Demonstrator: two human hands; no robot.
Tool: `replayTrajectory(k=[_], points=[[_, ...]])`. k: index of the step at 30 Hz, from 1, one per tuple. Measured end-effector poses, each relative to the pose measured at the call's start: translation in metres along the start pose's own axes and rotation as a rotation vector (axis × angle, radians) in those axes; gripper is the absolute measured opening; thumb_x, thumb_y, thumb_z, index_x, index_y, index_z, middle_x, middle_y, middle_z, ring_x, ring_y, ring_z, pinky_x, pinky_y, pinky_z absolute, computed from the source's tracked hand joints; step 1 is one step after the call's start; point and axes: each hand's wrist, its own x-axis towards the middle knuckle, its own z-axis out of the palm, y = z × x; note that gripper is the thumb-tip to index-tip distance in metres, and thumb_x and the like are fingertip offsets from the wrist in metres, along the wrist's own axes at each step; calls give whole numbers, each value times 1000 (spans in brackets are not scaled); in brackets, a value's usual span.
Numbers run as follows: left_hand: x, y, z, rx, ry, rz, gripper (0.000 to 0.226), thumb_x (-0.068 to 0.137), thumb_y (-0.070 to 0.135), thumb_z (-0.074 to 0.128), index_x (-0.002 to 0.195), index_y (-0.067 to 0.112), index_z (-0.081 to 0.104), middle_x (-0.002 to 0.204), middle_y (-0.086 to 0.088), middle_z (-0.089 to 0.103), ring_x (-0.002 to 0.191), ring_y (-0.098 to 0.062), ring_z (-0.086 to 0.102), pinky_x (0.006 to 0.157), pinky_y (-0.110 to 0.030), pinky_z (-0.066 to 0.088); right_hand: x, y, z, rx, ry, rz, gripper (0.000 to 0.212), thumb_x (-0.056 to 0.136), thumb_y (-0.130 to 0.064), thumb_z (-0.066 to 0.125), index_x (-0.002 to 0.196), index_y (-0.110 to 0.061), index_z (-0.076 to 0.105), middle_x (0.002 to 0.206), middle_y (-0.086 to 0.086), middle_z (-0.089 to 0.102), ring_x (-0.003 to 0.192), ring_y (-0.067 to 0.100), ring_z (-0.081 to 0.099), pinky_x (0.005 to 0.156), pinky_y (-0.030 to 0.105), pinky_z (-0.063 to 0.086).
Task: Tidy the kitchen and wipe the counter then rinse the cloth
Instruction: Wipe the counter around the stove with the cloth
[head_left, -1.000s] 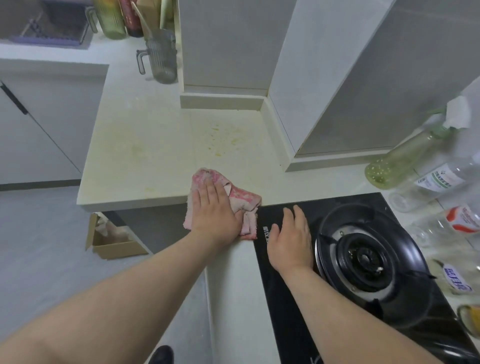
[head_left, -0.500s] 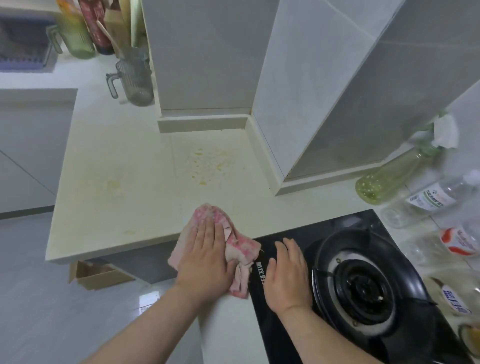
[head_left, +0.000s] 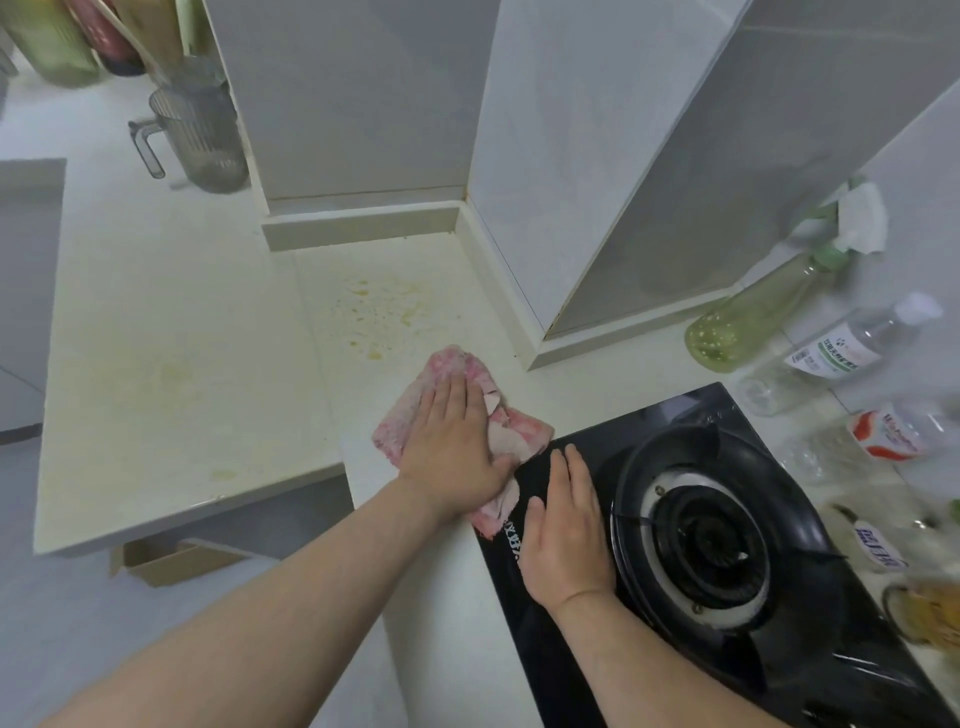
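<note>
Left hand (head_left: 452, 447) flat on the cloth (head_left: 447, 371) beside the stove (head_left: 701, 535), right hand (head_left: 563, 530) flat on it; we should scrub the seemingly dried stains (head_left: 374, 317) beyond.

Soft, even, cool light, not very bright. Faint grey shadows only, under the pale counter (head_left: 182, 364) edge at 8 o'clock. Small white shine on the black stove (head_left: 857, 675) at 4 o'clock. Sharp in the middle. Blurry and smeared at 3 to 4 o'clock around the bottles (head_left: 883, 431), and soft at 11 o'clock on the jars (head_left: 57, 47). Bends the straight lines of the wall (head_left: 363, 93) near the edges, most at 12 and 2 o'clock. Looks a little grainy all over.
</note>
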Motion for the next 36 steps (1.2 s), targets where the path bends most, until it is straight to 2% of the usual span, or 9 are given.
replayTrajectory(k=[6,10,12,15,19,22,26,31,36], points=[[-65,-29,10,-27,45,87,98,88,66,39,155,9,-3,162,-9,-12,142,-16,-23,113,-26,-22,-2,0,-3,19,-32,30,60,103,-31,31,157,-16,9,165,-6,-6,151,12,1,124,31,11],[-71,-23,15,12,57,76,98,83,73,9,154,7,-1,159,-11,-11,141,-20,-21,111,-28,-24,-2,-1,-4,12,-54,26,61,103,-37,29,157,-18,8,165,-5,-7,151,13,1,124,33,13],[-59,-17,16,-10,63,124,95,87,74,2,155,7,6,162,-12,-2,146,-21,-15,114,-28,-21,-2,-2,-5,18,-55,27,60,104,-38,28,157,-17,9,165,-5,-7,151,13,2,124,32,12],[-39,-14,18,13,-9,176,85,90,65,6,156,11,3,164,-9,-2,151,-21,-9,117,-31,-17,-1,-1,-4,19,-53,28,60,103,-38,29,157,-17,11,165,-5,-5,151,13,3,124,32,13],[-20,-16,16,17,7,156,85,85,61,7,157,16,4,164,-6,2,152,-20,-2,120,-34,-11,0,0,-2,22,-38,18,59,103,-33,33,156,-15,16,165,-3,2,151,14,8,123,33,15],[3,-27,5,26,5,149,78,91,60,14,157,19,3,164,-4,0,151,-17,-3,119,-33,-10,-1,1,-2,29,-30,8,58,102,-32,35,155,-14,20,164,-2,7,150,15,11,123,36,17],[40,-41,-15,7,10,64,75,98,58,25,157,17,4,165,-5,0,151,-17,-4,120,-34,-8,-1,1,-1,-1,-46,21,58,102,-33,33,155,-14,20,164,-4,5,151,14,9,124,34,15],[48,-36,-13,7,23,-14,87,91,67,18,157,13,2,165,-8,-1,151,-20,-5,123,-40,-3,1,0,-3,-36,-35,10,54,102,-31,33,153,-16,28,164,-4,8,150,14,10,123,31,13],[4,-47,-9,-85,-13,29,90,81,60,6,156,12,-4,164,-7,-9,151,-17,-10,121,-33,-7,1,-1,-4,-50,-46,22,54,103,-32,31,155,-18,24,164,-6,5,151,12,5,123,28,6]])
